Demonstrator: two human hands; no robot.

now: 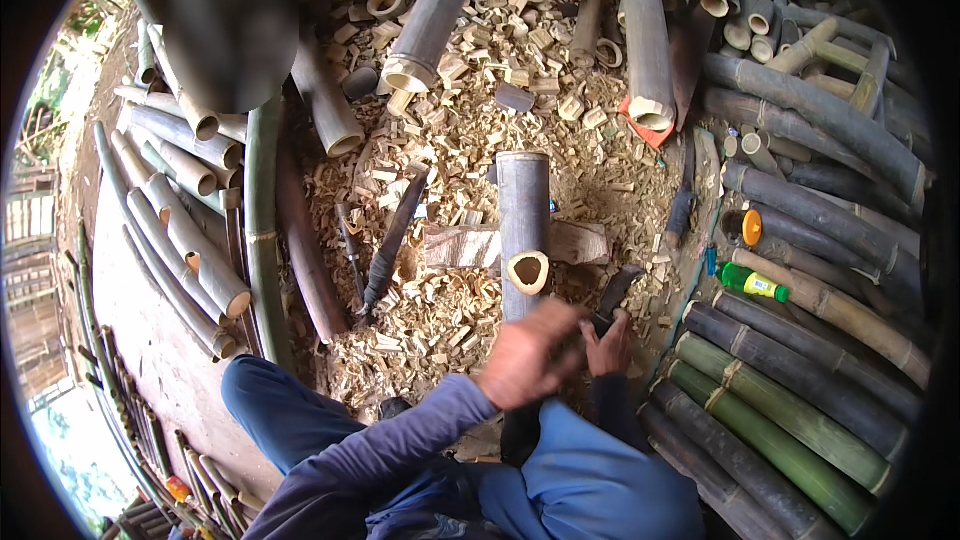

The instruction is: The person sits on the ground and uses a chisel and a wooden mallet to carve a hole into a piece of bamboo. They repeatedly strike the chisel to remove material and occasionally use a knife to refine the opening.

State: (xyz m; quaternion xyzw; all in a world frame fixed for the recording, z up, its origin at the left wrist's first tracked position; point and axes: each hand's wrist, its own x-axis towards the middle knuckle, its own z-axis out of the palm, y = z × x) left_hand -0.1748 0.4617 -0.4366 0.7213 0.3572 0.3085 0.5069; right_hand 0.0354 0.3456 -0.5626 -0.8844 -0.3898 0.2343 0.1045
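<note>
In front of me a dark bamboo tube (523,195) lies pointing away from me, with a rough pale-edged hole (528,271) cut in its upper side. It rests across a split wood block (463,246). My left hand (537,352) is over the tube's near part, its curled fingers smeared by motion; whether it holds anything is unclear. Close beside it, my right hand (610,345) is closed round the dark handle of a knife. The broad dark blade of the knife (621,287) points away from me, right of the tube.
Wood chips (440,310) cover the ground. A wrapped-handle knife (395,245) lies to the left, another wrapped handle (680,212) to the right. Bamboo poles (760,390) are stacked at right, more bamboo (190,240) at left. A green bottle (752,282) lies among the right-hand poles.
</note>
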